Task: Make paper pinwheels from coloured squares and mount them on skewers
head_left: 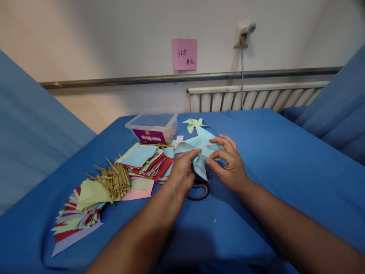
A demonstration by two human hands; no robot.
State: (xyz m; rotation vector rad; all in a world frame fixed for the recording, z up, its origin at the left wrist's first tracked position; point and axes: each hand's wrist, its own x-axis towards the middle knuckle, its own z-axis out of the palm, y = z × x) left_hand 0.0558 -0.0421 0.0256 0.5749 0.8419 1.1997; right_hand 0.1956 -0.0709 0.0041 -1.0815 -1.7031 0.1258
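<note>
A light blue paper pinwheel (201, 139) is held up over the table between both hands. My left hand (184, 169) pinches it near the centre, thumb on the front face. From the other side my right hand (228, 161) grips its right and lower blades with thumb and fingers. Whether a pin sits at the centre I cannot tell. Just behind lies a pale green pinwheel (192, 123) with a stick, partly hidden by the blue one. Below my hands, scissors (199, 191) rest on the cloth, only a dark handle loop showing clearly.
Left of my hands lie coloured paper sheets (139, 155), a heap of thin sticks (118, 179) and a fanned paper stack (76, 217). A clear plastic box (171, 125) with a purple label stands behind them. Blue cloth (285, 171) covers the table; a radiator (256, 97) is beyond.
</note>
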